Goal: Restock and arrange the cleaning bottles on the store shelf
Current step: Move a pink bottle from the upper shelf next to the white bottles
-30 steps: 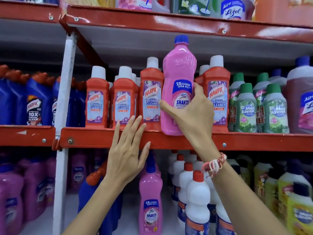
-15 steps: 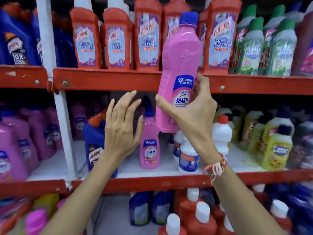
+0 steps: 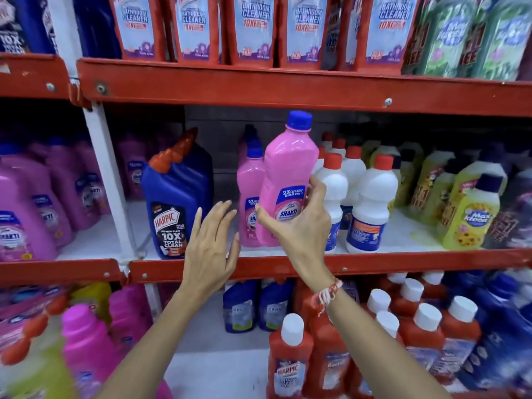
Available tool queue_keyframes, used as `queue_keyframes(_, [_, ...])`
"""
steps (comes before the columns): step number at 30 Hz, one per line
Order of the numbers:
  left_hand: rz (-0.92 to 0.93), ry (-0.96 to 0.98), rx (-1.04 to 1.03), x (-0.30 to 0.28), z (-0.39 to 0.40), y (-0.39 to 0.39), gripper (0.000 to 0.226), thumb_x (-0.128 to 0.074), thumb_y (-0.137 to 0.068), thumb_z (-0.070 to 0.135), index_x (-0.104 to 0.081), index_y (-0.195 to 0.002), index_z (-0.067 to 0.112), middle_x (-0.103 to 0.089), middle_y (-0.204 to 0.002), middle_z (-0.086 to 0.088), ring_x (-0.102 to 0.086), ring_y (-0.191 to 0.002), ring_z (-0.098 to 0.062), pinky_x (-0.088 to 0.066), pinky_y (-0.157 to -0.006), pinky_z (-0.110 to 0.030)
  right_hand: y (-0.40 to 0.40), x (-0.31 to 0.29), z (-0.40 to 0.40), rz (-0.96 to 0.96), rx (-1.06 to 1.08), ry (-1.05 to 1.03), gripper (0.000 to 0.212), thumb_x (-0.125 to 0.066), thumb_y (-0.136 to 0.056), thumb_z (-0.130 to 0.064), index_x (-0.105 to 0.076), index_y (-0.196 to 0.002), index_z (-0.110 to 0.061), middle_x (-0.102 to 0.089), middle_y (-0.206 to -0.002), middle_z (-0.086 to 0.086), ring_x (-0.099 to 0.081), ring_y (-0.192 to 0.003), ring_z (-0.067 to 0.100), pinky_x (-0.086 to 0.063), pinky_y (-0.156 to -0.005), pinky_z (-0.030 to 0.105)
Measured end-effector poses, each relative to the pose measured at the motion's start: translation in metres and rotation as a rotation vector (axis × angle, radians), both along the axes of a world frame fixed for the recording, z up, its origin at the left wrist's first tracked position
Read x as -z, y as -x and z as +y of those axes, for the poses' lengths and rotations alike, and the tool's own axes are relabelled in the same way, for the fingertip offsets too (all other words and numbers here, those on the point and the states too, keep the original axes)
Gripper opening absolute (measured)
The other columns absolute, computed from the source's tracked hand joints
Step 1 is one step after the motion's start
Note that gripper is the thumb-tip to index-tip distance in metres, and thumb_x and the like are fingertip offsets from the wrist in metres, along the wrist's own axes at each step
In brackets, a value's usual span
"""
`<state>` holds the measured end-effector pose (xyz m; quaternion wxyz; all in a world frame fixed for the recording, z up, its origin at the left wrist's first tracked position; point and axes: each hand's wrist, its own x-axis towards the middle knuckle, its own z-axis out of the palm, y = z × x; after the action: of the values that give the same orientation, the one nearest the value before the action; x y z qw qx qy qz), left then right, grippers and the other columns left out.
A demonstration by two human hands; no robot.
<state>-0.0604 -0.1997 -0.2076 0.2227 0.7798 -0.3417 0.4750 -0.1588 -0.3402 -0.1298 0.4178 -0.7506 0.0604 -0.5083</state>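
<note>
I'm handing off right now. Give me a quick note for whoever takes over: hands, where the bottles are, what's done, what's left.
Right hand: shut on the pink plastic Shakti bottle with the blue cap, held upright at the middle shelf.
Left hand: open, empty, fingers spread just left of the bottle.
Another pink Shakti bottle stands on that shelf right behind the held one, between the blue Harpic jug and the white red-capped bottles.
Done: bottle brought to its matching row.
Left: set it down in front of its twin, label forward, then release.
</note>
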Motion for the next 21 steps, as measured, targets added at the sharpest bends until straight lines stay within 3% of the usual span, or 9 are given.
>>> queue_keyframes(3, [0.030, -0.031, -0.032, 0.005, 0.002, -0.010, 0.044, -0.042, -0.098, 0.027, -0.052, -0.134, 0.003, -0.051, -0.144, -0.012, -0.042, -0.139, -0.023, -0.023, -0.122, -0.047, -0.015, 0.007, -0.002, 0.037, -0.016, -0.017, 0.085, -0.085, -0.060, -0.048, -0.039, -0.126, -0.020, -0.066, -0.111, -0.002, -0.067, -0.089, 0.009, -0.046, -0.066, -0.002])
queue_keyframes(6, [0.035, -0.059, -0.050, 0.013, 0.001, -0.016, 0.045, -0.039, -0.098, 0.027, -0.052, -0.133, 0.002, -0.053, -0.141, -0.014, -0.045, -0.136, -0.025, -0.023, -0.122, -0.046, -0.026, 0.015, -0.001, 0.069, -0.005, -0.025, 0.087, -0.084, -0.059, -0.050, -0.038, -0.128, -0.021, -0.065, -0.113, -0.001, -0.067, -0.094, 0.013, -0.057, -0.078, 0.021])
queue_keyframes(8, [0.054, -0.056, -0.039, 0.020, -0.001, -0.017, 0.044, -0.040, -0.098, 0.026, -0.052, -0.133, 0.002, -0.052, -0.143, -0.014, -0.044, -0.137, -0.024, -0.023, -0.123, -0.046, -0.030, 0.024, 0.001, 0.093, -0.004, -0.029, 0.086, -0.084, -0.060, -0.049, -0.038, -0.128, -0.021, -0.065, -0.114, -0.002, -0.067, -0.096, 0.014, -0.058, -0.080, 0.029])
queue_keyframes(17, [0.030, -0.001, -0.029, 0.033, -0.005, -0.022, 0.044, -0.043, -0.095, 0.018, -0.051, -0.135, 0.000, -0.049, -0.146, -0.015, -0.042, -0.140, -0.024, -0.024, -0.123, -0.043, -0.041, 0.038, 0.006, 0.133, -0.052, -0.014, 0.089, -0.083, -0.065, -0.043, -0.037, -0.138, -0.019, -0.063, -0.123, -0.001, -0.065, -0.104, 0.012, -0.053, -0.085, 0.018])
queue_keyframes(21, [0.010, -0.006, -0.048, 0.034, -0.007, -0.022, 0.043, -0.041, -0.096, 0.017, -0.052, -0.134, -0.001, -0.050, -0.146, -0.016, -0.044, -0.138, -0.026, -0.029, -0.120, -0.046, -0.044, 0.046, 0.006, 0.177, -0.043, -0.009, 0.089, -0.084, -0.065, -0.042, -0.037, -0.137, -0.018, -0.064, -0.122, 0.001, -0.064, -0.100, 0.011, -0.040, -0.072, -0.005])
